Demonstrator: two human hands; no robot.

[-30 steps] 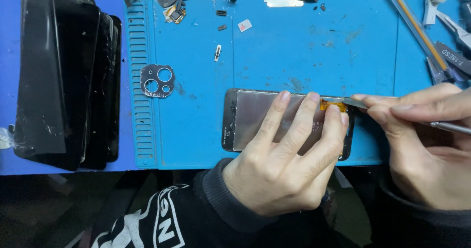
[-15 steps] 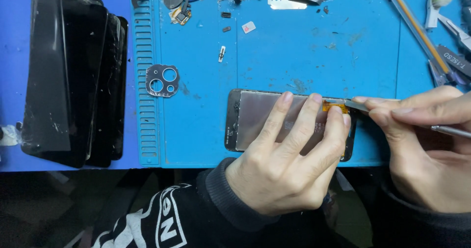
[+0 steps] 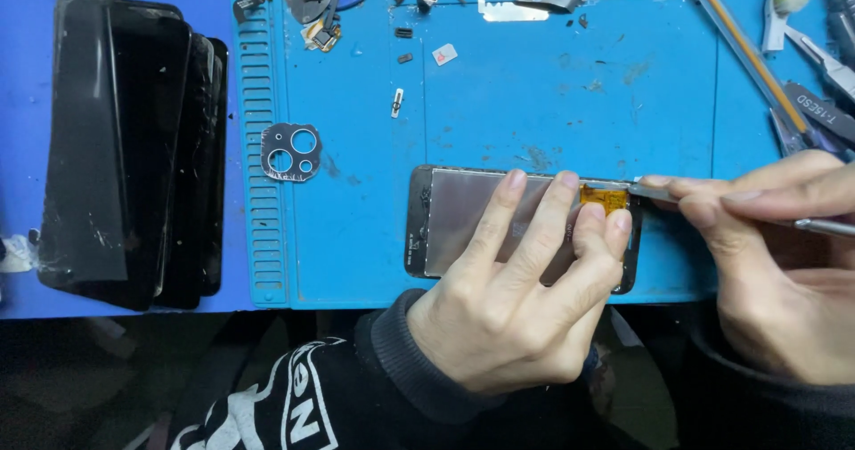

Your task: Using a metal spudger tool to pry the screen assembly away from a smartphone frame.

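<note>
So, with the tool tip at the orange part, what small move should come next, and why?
Probably ease the thin metal tool slightly further under the orange flex piece. Its tip sits at that edge, and the left hand already presses the phone panel flat on the blue mat.

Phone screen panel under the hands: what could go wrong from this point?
The thin metal tool in the right hand is working at the orange flex cable on the screen panel; a slip might tear the cable. The tool tip also sits close to the left hand's fingertips, so it could jab them. The left hand presses flat on the panel, and heavy pressure may crack it.
</note>
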